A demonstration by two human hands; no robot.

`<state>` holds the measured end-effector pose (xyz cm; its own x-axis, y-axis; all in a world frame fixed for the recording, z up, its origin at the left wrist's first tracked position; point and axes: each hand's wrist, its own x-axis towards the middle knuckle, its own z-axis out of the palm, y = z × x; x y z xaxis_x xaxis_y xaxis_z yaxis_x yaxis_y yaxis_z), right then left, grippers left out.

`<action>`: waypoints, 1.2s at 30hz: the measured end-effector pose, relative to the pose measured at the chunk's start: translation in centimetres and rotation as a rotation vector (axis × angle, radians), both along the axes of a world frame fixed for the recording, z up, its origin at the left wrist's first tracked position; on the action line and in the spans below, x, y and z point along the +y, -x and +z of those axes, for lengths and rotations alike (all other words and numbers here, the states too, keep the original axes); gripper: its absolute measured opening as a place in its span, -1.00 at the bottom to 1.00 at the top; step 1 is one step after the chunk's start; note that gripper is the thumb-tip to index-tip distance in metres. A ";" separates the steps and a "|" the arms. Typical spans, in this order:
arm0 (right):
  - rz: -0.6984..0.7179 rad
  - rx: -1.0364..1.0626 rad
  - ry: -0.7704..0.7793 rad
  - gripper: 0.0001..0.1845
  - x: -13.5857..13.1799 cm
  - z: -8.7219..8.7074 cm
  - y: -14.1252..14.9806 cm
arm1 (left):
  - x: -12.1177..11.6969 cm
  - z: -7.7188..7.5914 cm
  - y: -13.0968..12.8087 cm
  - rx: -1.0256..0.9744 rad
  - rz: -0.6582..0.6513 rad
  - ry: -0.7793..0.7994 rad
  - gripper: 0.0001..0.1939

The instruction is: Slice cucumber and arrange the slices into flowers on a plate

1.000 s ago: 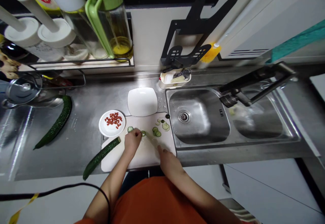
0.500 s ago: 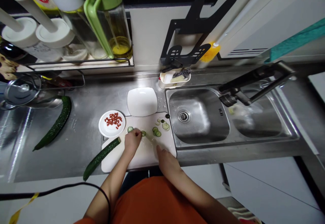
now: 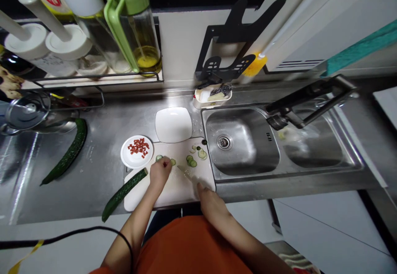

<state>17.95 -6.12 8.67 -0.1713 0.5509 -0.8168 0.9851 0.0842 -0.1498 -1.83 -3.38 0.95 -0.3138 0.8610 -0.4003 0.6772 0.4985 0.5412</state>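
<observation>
My left hand [image 3: 160, 174] is closed over the white cutting board [image 3: 136, 195], its bent fingertips against a cucumber slice [image 3: 173, 162]. More green cucumber [image 3: 159, 157] shows behind the knuckles. In my right hand [image 3: 212, 201] is a knife [image 3: 186, 173], its thin pale blade lying low over the board and pointing up-left towards that slice. The fist hides its handle. Beyond the blade lies a small overlapping group of cucumber slices [image 3: 191, 161], with paler pieces [image 3: 202, 154] to the right. A cut cucumber [image 3: 124, 194] rests across the board's left edge.
A plate of red diced bits [image 3: 137, 151] and a white square plate [image 3: 173, 124] stand behind the board. A whole cucumber [image 3: 66, 154] lies far left. The sink [image 3: 243, 141] borders the right side, its faucet [image 3: 307, 104] overhead. Bottles [image 3: 133, 30] line the rack.
My right hand has drawn back right and slightly down with the knife, whose blade shows more clearly now. My left hand and the slice at its fingertips have shifted slightly left.
</observation>
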 end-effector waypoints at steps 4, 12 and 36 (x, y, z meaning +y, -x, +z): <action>-0.001 -0.008 -0.006 -0.42 -0.1 0.0 0.1 | -0.2 0.5 1.3 0.056 0.039 -0.051 -0.71; -0.016 0.011 -0.001 -0.44 0.1 0.1 0.0 | -0.1 1.1 3.1 0.154 0.103 -0.021 -0.74; -0.021 -0.007 -0.038 -0.50 -0.4 -0.4 -0.3 | 3.5 1.1 -2.1 -0.046 -0.410 -0.066 -0.82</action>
<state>18.22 -6.51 8.30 -0.1540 0.5848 -0.7964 0.9877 0.0691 -0.1402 0.23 0.14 2.09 0.0775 0.9351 -0.3458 0.7867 0.1557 0.5974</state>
